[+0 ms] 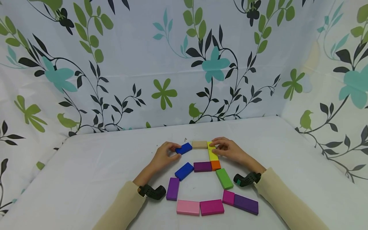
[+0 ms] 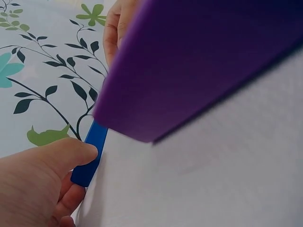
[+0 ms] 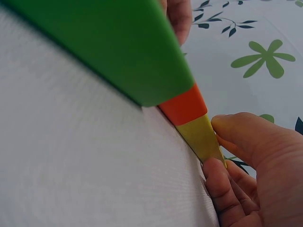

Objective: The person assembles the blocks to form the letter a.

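My left hand (image 1: 164, 156) pinches a blue block (image 1: 184, 148) between thumb and fingers, at the upper left of a block outline on the white table. The blue block's right end meets a tan block (image 1: 199, 145). On the other side, my right hand (image 1: 230, 150) has its thumb and fingers on a yellow block (image 1: 213, 154), gripping it along its edges. This yellow block runs from the tan block down to an orange block (image 1: 215, 165). A purple block (image 1: 202, 166) lies against the orange one. The left wrist view shows the thumb pressed on the blue block (image 2: 90, 156).
A second blue block (image 1: 184, 171), a violet block (image 1: 172, 189) and a green block (image 1: 224, 178) form a lower loop. Pink (image 1: 188, 207), magenta (image 1: 211, 207), small magenta (image 1: 228, 197) and dark purple (image 1: 246, 204) blocks lie nearest me. A patterned cloth (image 1: 129, 70) hangs behind.
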`<action>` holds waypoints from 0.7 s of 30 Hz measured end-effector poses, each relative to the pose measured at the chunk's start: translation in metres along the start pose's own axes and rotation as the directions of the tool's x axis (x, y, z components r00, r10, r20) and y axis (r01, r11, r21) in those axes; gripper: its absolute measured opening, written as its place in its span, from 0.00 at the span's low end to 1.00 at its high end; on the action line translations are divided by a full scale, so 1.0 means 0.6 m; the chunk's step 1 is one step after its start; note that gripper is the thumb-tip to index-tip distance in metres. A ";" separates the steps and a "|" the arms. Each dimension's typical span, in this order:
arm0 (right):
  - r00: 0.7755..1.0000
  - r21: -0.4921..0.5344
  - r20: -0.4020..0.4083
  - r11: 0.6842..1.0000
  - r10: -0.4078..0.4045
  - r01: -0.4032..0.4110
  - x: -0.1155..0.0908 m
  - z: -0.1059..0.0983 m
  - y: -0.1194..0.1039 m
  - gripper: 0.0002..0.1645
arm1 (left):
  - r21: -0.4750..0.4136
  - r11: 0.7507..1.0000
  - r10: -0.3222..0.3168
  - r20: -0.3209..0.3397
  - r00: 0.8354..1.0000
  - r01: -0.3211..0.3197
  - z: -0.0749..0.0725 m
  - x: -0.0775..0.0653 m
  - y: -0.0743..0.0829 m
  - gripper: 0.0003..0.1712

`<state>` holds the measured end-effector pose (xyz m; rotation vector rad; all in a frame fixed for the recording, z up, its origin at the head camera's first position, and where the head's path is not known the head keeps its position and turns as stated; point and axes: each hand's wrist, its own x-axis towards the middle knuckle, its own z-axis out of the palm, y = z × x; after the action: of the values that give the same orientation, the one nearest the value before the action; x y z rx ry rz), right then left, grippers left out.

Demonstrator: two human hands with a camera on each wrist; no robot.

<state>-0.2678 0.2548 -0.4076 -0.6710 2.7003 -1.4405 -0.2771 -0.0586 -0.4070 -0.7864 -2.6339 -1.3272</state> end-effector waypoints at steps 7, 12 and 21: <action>1.000 -0.017 -0.005 1.000 0.009 -0.009 0.001 0.000 0.000 0.18 | -0.021 0.999 -0.046 0.072 0.996 0.047 -0.007 -0.005 0.002 0.24; 1.000 -0.016 -0.004 1.000 0.018 -0.018 0.003 0.000 -0.002 0.18 | -0.041 0.994 -0.096 0.096 0.991 0.100 -0.015 -0.015 0.006 0.30; 1.000 -0.030 -0.003 0.999 0.016 -0.016 0.001 0.002 0.001 0.18 | -0.048 0.994 -0.090 0.094 0.991 0.095 -0.027 -0.047 0.005 0.26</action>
<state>-0.2681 0.2539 -0.4088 -0.6481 2.7284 -1.4009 -0.2539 -0.0811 -0.4032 -0.7577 -2.7488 -1.4210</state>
